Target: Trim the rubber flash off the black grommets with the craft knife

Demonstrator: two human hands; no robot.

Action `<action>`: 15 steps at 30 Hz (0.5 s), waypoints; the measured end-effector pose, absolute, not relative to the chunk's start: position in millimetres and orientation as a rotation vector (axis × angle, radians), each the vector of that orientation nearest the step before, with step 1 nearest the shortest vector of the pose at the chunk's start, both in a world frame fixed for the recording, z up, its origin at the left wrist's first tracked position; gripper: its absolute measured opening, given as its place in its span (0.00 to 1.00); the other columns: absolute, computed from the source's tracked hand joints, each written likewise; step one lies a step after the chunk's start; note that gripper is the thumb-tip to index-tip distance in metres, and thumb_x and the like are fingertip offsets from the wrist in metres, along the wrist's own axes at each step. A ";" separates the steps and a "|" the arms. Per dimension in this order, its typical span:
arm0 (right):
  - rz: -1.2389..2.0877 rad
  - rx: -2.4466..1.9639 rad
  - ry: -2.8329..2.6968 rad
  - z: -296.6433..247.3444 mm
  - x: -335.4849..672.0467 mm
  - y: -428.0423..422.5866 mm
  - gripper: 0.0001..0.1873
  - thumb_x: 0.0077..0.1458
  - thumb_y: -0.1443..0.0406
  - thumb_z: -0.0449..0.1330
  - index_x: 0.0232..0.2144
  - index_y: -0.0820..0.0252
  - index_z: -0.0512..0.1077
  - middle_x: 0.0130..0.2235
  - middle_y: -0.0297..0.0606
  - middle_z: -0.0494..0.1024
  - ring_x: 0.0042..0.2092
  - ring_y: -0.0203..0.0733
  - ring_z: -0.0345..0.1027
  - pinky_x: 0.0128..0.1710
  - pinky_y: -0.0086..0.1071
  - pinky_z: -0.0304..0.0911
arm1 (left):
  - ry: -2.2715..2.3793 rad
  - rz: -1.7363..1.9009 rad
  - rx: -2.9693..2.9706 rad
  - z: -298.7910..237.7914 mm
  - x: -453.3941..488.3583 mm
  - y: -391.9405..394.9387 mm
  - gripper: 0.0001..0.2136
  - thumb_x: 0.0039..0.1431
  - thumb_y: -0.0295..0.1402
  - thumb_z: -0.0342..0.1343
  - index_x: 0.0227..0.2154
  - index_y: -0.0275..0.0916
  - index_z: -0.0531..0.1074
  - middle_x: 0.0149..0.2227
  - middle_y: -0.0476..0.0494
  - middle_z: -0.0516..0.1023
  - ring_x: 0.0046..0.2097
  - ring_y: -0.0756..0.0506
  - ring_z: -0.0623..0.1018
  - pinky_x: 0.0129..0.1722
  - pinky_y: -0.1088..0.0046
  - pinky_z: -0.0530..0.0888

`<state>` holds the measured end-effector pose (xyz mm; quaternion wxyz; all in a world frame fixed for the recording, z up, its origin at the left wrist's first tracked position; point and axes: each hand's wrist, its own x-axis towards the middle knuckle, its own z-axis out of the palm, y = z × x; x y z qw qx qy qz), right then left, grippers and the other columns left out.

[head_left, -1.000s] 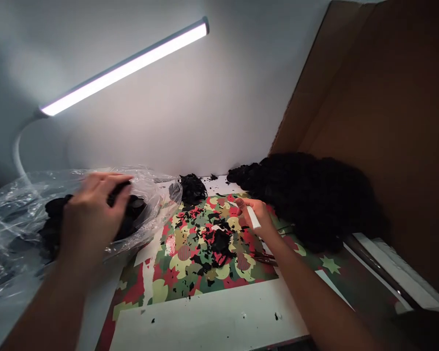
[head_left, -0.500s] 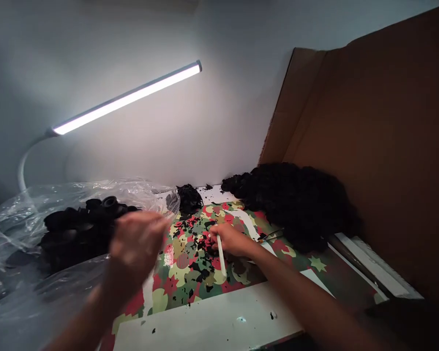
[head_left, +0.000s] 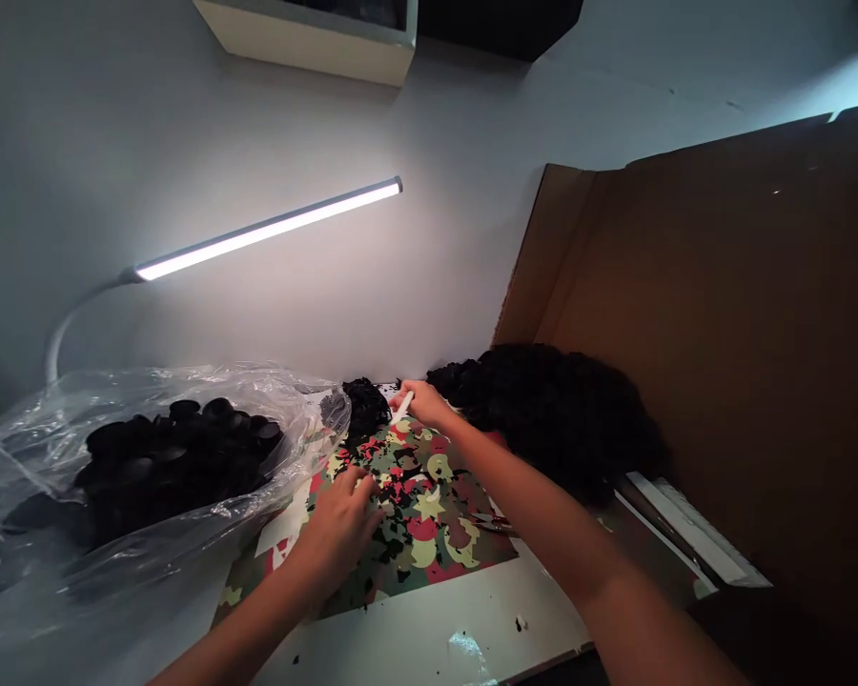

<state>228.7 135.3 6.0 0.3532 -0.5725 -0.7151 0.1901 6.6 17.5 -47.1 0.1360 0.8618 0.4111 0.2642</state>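
Note:
My right hand [head_left: 425, 405] is closed around a white flat stick [head_left: 402, 408] at the back of the table, beside a small heap of black scraps [head_left: 366, 405]. My left hand [head_left: 343, 519] hovers over or rests on a camouflage-patterned sheet [head_left: 450, 572], its fingers slightly bent and apart, with nothing seen in them. Black bits lie strewn across the sheet between the hands. Scissors [head_left: 492, 522] lie near my right forearm.
On the left, a clear plastic bag [head_left: 29, 453] holds many round black rubbery pieces [head_left: 178, 453]. A large black pile [head_left: 572, 410] rests against a cardboard box [head_left: 722, 286] on the right. A lit lamp [head_left: 272, 229] hangs over the back.
My right hand has moved away from me with the stick, toward the small black heap. My left hand has shifted from beside the bag onto the patterned sheet. The view has tilted upward.

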 end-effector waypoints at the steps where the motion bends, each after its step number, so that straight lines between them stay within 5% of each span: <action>1: 0.430 -1.548 -1.866 2.9 242.3 129.0 0.14 0.65 0.58 0.61 0.34 0.65 0.74 0.33 0.34 0.77 0.32 0.35 0.73 0.35 0.33 0.71 | 1.157 0.759 2.465 -48.5 2.0 14.1 0.06 0.67 0.33 0.49 0.38 0.39 0.70 0.47 0.36 0.72 0.47 0.37 0.75 0.47 0.57 0.74; 4: 0.197 -1.752 -1.873 -6.3 287.9 105.2 0.13 0.64 0.59 0.61 0.34 0.64 0.74 0.36 0.37 0.78 0.40 0.41 0.74 0.45 0.40 0.69 | 1.087 0.756 2.389 -49.3 -5.1 9.6 0.14 0.71 0.37 0.43 0.34 0.40 0.71 0.45 0.37 0.73 0.46 0.38 0.75 0.44 0.60 0.73; 9: -0.089 -1.924 -1.878 -14.3 344.3 78.7 0.09 0.61 0.63 0.63 0.42 0.63 0.75 0.58 0.46 0.72 0.61 0.52 0.61 0.59 0.50 0.57 | 0.933 0.809 2.296 -51.0 6.3 13.2 0.19 0.73 0.40 0.39 0.31 0.40 0.71 0.38 0.41 0.74 0.40 0.42 0.74 0.40 0.64 0.72; 15: -0.116 -1.955 -1.796 -7.4 366.8 96.2 0.09 0.61 0.61 0.64 0.37 0.63 0.76 0.51 0.43 0.77 0.56 0.48 0.68 0.57 0.48 0.61 | 0.865 0.924 2.232 -64.6 5.8 4.6 0.16 0.72 0.40 0.44 0.33 0.41 0.73 0.39 0.41 0.76 0.42 0.41 0.75 0.44 0.64 0.71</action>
